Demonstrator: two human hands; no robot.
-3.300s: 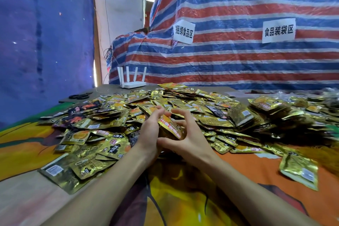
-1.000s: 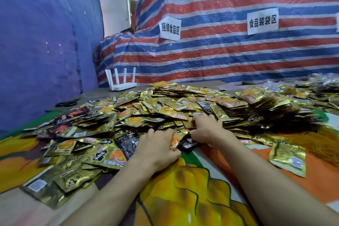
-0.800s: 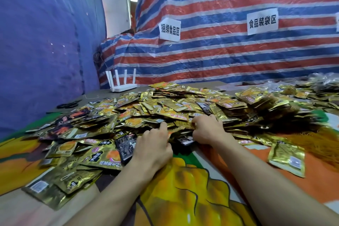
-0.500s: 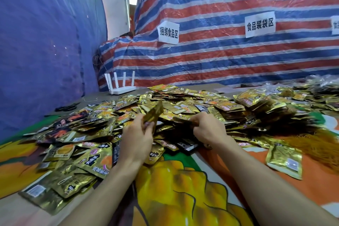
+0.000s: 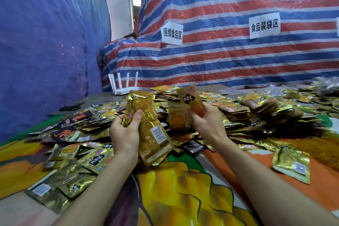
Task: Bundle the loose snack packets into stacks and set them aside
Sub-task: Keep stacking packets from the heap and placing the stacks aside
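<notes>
A wide heap of loose gold snack packets (image 5: 216, 102) covers the table's far half. My left hand (image 5: 124, 134) grips a few gold packets (image 5: 152, 134) lifted above the heap, thumb pressed on their front, barcode side facing me. My right hand (image 5: 207, 123) holds another couple of packets (image 5: 185, 110) upright, one showing a black label and orange picture. Both hands are raised side by side just above the near edge of the heap.
A patterned orange and yellow cloth (image 5: 183, 194) covers the table in front of me. One single packet (image 5: 291, 163) lies apart at right. A white router (image 5: 122, 86) and black scissors (image 5: 71, 107) sit at the far left. Striped tarpaulin (image 5: 238, 51) hangs behind.
Both hands were down in the heap gathering packets; now they have risen, each holding packets clear of the pile. The view has tilted slightly.
</notes>
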